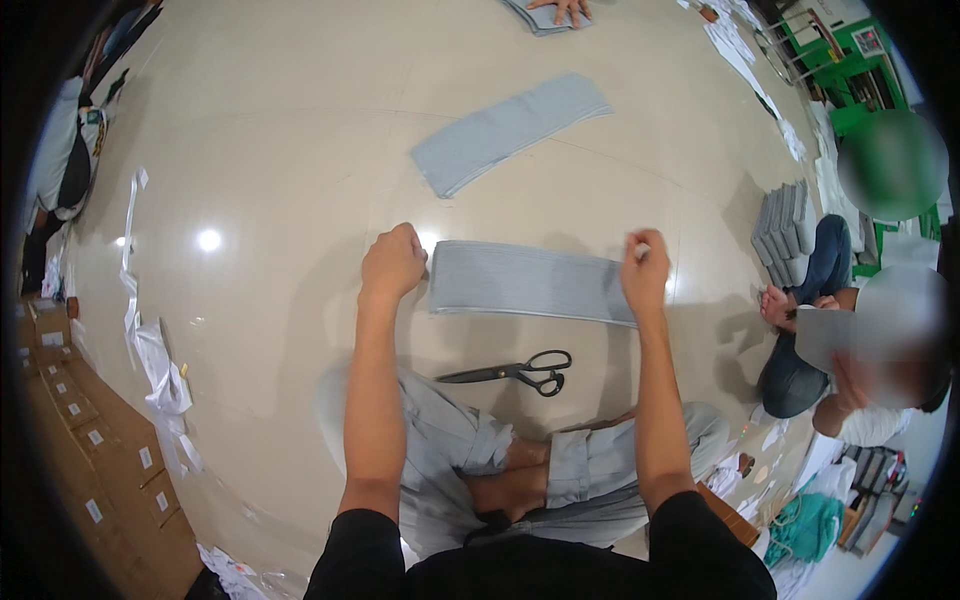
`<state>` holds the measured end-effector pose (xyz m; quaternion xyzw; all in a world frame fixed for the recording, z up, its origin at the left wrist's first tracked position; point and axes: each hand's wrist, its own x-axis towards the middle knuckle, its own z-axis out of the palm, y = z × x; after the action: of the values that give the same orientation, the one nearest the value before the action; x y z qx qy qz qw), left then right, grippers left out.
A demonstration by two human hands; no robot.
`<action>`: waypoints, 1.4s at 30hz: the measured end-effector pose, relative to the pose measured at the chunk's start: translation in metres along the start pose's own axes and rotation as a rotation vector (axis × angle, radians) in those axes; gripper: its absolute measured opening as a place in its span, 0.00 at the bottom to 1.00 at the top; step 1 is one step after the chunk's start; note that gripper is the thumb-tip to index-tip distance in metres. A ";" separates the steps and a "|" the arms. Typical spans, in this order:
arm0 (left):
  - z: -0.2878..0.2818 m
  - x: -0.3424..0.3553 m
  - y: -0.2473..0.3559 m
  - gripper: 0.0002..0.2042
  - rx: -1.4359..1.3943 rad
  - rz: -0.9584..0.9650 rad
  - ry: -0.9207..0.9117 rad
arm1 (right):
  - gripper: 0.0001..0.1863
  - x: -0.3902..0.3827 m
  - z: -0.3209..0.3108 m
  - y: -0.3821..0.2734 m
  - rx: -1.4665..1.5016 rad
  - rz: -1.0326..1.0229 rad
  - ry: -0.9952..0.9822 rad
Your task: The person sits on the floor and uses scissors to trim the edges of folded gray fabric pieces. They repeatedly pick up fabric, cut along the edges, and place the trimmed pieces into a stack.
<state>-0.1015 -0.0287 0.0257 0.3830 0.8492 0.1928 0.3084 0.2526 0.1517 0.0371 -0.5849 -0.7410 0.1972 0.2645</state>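
A grey strip of folded cloth [530, 282] lies flat on the floor in front of my crossed legs. Beside its left end, my left hand [394, 262] is closed, its fingertips hidden from view. My right hand [645, 272] is closed too, raised at the right end of the cloth and covering part of that edge. Whatever either hand may hold is too small or hidden to make out. Between the cloth and my legs rests a pair of black scissors [515, 373], handles toward the right.
Farther off lies another grey cloth strip [510, 132]; beyond it another person's hand [565, 10] presses on grey cloth. A stack of folded grey cloths [785, 230] stands at right near a seated person [800, 365]. Cardboard boxes [95, 450] and white scraps [160, 370] line the left.
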 end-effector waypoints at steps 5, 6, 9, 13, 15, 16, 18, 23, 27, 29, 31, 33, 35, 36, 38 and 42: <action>-0.007 0.000 0.008 0.10 -0.011 -0.026 0.041 | 0.10 0.023 0.105 -0.124 0.100 -0.480 -0.331; -0.007 0.003 0.010 0.10 -0.022 -0.013 0.069 | 0.10 0.022 0.119 -0.139 0.097 -0.516 -0.397; 0.003 0.013 0.009 0.10 -0.083 0.078 0.254 | 0.10 0.007 0.123 -0.177 0.173 -0.395 -0.499; 0.020 0.025 0.011 0.16 -0.132 0.158 0.332 | 0.10 -0.071 0.065 -0.160 0.107 -0.314 -0.601; 0.027 0.031 0.014 0.19 -0.114 0.178 0.413 | 0.08 -0.119 0.030 -0.118 0.016 -0.397 -0.663; 0.029 0.035 0.014 0.21 -0.109 0.186 0.462 | 0.07 -0.142 0.016 -0.096 -0.001 -0.454 -0.671; 0.033 0.040 0.011 0.23 -0.066 0.194 0.517 | 0.12 -0.176 -0.015 -0.067 -0.112 -0.515 -0.704; 0.039 0.048 0.006 0.17 0.031 0.222 0.492 | 0.24 -0.201 -0.043 -0.034 -0.240 -0.529 -0.655; 0.043 0.054 0.002 0.11 -0.018 0.220 0.460 | 0.24 -0.193 -0.046 -0.044 -0.370 -0.559 -0.745; 0.042 0.059 0.000 0.09 0.002 0.209 0.440 | 0.22 -0.187 -0.044 -0.046 -0.415 -0.563 -0.817; 0.041 0.064 -0.011 0.08 -0.062 0.240 0.440 | 0.20 -0.187 -0.041 -0.045 -0.413 -0.563 -0.891; 0.038 0.066 -0.016 0.07 -0.189 0.214 0.365 | 0.18 -0.192 -0.039 -0.039 -0.369 -0.554 -0.951; 0.015 0.058 -0.008 0.07 -0.379 0.125 0.208 | 0.16 -0.198 -0.045 -0.037 -0.261 -0.400 -1.072; 0.000 0.050 -0.005 0.07 -0.378 0.110 0.214 | 0.15 -0.197 -0.048 -0.038 -0.205 -0.332 -1.134; -0.025 0.034 -0.001 0.08 -0.378 0.075 0.229 | 0.14 -0.187 -0.052 -0.035 0.022 -0.110 -1.356; -0.032 0.034 0.007 0.08 -0.412 0.076 0.283 | 0.14 -0.166 -0.066 -0.027 0.710 0.547 -1.540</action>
<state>-0.1368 -0.0009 0.0407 0.3130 0.8115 0.4251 0.2505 0.3023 -0.0167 0.0788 -0.3300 -0.4430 0.8099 -0.1974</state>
